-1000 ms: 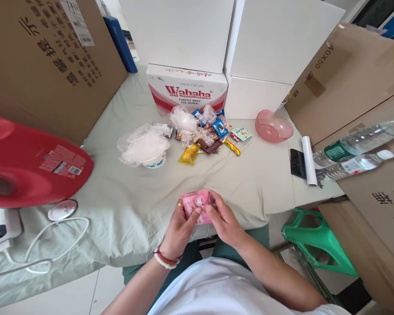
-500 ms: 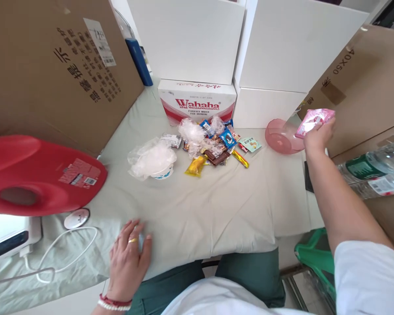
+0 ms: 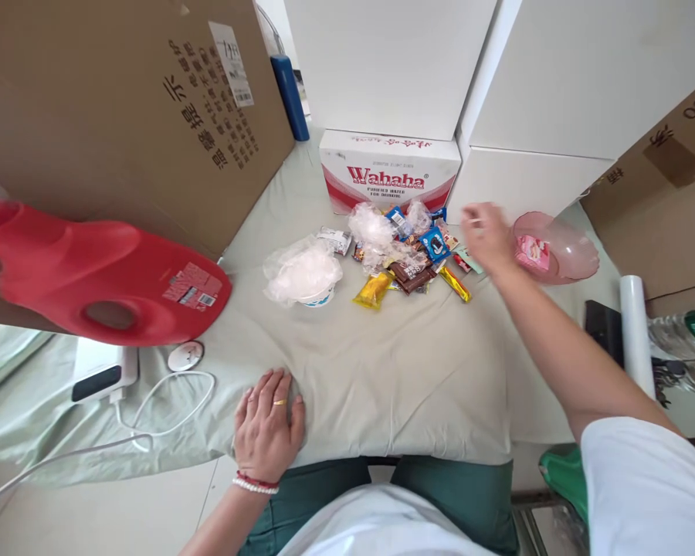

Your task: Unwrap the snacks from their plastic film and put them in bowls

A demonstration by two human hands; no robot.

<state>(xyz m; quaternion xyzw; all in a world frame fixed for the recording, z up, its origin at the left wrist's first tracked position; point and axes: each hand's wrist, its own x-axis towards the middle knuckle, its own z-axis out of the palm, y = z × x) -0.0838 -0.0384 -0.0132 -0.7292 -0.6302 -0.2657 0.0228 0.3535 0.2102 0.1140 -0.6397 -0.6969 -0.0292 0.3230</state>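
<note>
My left hand (image 3: 269, 426) lies flat on the pale green cloth (image 3: 394, 371) at the table's front edge, fingers stretched out and holding nothing. My right hand (image 3: 489, 238) is over the right end of a heap of wrapped snacks, its fingers smeared by motion. Just right of it stands a clear pink bowl (image 3: 579, 262) with a pink packet (image 3: 533, 252) inside. The heap includes a blue packet (image 3: 434, 244), a brown wrapper (image 3: 410, 276), a yellow packet (image 3: 374, 290), a thin yellow stick packet (image 3: 455, 284) and crumpled clear plastic (image 3: 371, 225).
A white tub covered with plastic film (image 3: 304, 272) stands left of the heap. Behind is a Wahaha carton (image 3: 391, 174). A red jug (image 3: 121, 282), a white power bank with cable (image 3: 104, 371) and a cardboard box (image 3: 121, 116) fill the left. Bottles (image 3: 680, 332) lie right.
My right hand has let go of the pink packet, which is now in the bowl, and moved left to the snack heap. The view has shifted; my left hand stays on the cloth.
</note>
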